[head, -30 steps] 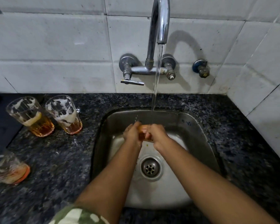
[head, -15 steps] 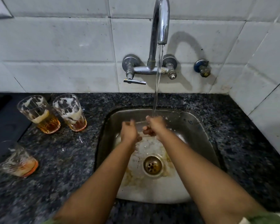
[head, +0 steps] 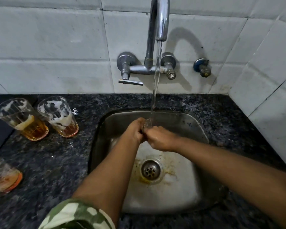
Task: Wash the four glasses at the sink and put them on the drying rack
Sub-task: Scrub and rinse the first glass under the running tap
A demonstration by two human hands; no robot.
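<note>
Over the steel sink (head: 195,123), my left hand (head: 134,130) and my right hand (head: 160,138) close together around a clear glass (head: 148,123), mostly hidden between them. Its rim sits under the running water from the tap (head: 158,19). On the dark counter to the left stand two dirty glasses (head: 23,119) (head: 59,116) with amber liquid and foam. A third dirty glass (head: 3,176) sits at the left edge, partly cut off. No drying rack is in view.
The drain (head: 151,170) lies in the sink floor with brownish residue around it. The tap lever (head: 130,82) sticks out below the left valve. A second valve (head: 202,67) is on the tiled wall. Speckled granite counter (head: 229,123) surrounds the sink.
My hands, slightly apart half a second ago, have come together around the glass under the stream. Brown liquid has appeared on the sink floor since one second ago.
</note>
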